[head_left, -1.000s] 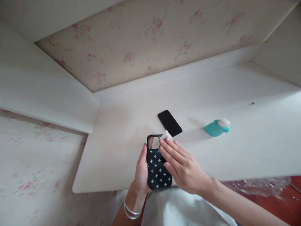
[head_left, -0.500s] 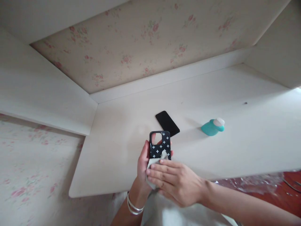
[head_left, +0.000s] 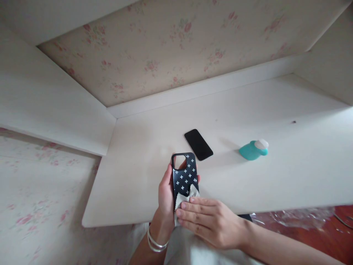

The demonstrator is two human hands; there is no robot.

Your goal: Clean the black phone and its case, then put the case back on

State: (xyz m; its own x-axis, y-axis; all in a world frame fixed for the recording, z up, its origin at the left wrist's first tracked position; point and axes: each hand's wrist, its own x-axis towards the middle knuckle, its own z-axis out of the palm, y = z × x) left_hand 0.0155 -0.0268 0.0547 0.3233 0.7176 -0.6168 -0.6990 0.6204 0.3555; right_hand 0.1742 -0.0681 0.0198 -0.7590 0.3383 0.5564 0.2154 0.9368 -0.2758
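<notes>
Low in the middle of the frame, we see the left hand (head_left: 166,194) wrapped around a black phone case (head_left: 184,173) patterned with white crosses, held just above the near edge of the white desk (head_left: 275,176). Our right hand (head_left: 209,222) lies flat, fingers together, pressing a pale cloth (head_left: 183,200) against the case's lower half. Just beyond the case, a black phone (head_left: 198,144) lies on the desk. Right of centre, well apart, a teal bottle (head_left: 253,149) lies on its side.
</notes>
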